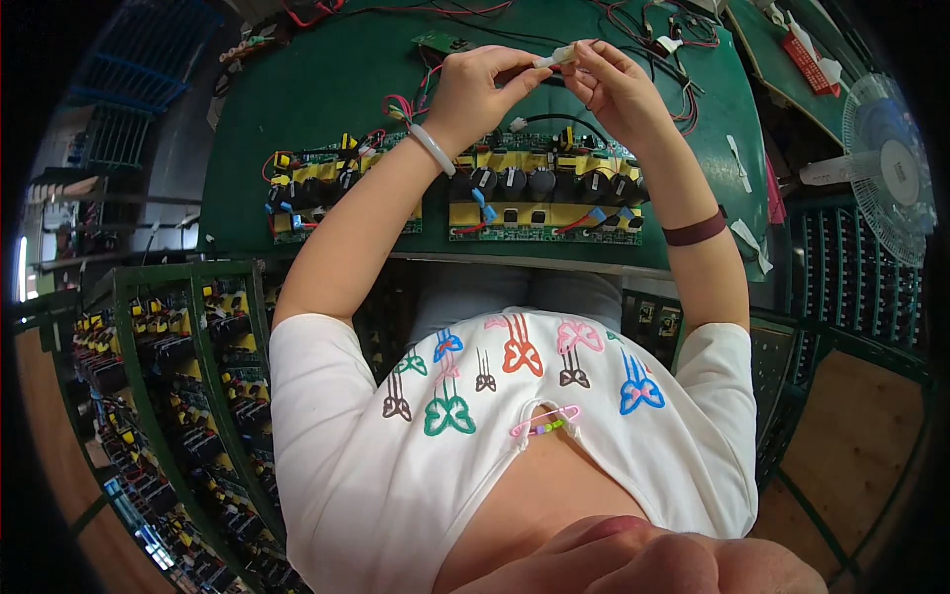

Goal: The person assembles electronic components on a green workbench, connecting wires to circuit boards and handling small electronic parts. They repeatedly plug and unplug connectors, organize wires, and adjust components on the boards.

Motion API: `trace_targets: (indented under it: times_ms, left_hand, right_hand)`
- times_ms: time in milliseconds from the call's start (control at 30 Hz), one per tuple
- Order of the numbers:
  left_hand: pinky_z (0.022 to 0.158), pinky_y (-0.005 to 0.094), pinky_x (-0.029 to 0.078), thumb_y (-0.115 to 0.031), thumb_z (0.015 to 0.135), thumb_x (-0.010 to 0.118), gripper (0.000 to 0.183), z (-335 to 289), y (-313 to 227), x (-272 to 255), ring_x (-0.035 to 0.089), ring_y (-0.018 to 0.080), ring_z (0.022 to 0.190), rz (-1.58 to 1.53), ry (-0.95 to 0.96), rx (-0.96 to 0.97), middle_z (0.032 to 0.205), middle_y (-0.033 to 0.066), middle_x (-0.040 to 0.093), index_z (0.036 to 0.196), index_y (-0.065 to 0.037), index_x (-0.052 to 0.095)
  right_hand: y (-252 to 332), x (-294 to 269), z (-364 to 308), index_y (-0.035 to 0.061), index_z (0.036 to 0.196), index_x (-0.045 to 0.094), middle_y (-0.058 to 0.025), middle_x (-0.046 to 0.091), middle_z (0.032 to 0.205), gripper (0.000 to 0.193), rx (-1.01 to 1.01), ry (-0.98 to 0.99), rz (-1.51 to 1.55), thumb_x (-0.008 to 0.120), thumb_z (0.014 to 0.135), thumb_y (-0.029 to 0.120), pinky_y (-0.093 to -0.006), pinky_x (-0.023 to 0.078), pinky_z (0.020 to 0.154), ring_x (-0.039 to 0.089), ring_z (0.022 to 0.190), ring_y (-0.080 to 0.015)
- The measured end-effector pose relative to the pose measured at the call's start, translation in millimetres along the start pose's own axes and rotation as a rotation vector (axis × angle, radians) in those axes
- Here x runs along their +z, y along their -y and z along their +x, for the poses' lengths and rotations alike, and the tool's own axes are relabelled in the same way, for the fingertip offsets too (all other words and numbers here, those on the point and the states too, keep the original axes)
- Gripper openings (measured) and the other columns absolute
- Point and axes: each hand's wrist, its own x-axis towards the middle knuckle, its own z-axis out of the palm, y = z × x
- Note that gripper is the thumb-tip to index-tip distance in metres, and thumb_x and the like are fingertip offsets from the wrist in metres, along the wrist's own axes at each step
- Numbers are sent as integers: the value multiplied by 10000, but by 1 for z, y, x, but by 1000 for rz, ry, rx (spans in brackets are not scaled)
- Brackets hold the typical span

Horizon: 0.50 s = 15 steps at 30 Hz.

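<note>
Above the far half of the green workbench (237, 139), my left hand (477, 91) and my right hand (618, 91) meet at a small white plastic connector (556, 57). Each set of fingers pinches one end of it; whether it is one piece or two joined halves is too small to tell. Below my hands lie two populated circuit boards, a right one (544, 188) and a left one (346, 188) partly covered by my left forearm. Both carry yellow-wrapped parts, dark round components and blue-ended wires. A small green board (442, 42) with coloured wires sits beyond my left hand.
Loose red and black cables (683, 89) spread over the bench's far right. White strips (740, 163) lie near its right edge. A white fan (891, 168) stands at the right, with a red basket (811, 61) behind. Racks of boards (178, 396) fill the left side.
</note>
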Motion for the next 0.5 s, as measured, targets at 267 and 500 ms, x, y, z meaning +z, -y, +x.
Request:
trace_targets:
  times_ms: [267,500]
  left_hand:
    - [647,273,556,-159,871,764,193,-2,1,-1,711,168,718,32,-25,63,852,88,737,1012,-29,752]
    - [664,308,544,-185,870,761,198,-2,-5,-6,687,221,721,136,15,116,866,99,729,1012,-47,748]
  right_hand:
    - [2,-11,-1,16,1074,668,-73,693,1015,212,56,6,-95,705,943,178,-243,592,831,702,922,-144]
    - [5,-7,-6,11,1050,691,-75,701,985,208,30,-32,-227,726,926,175,-237,594,806,704,894,-136]
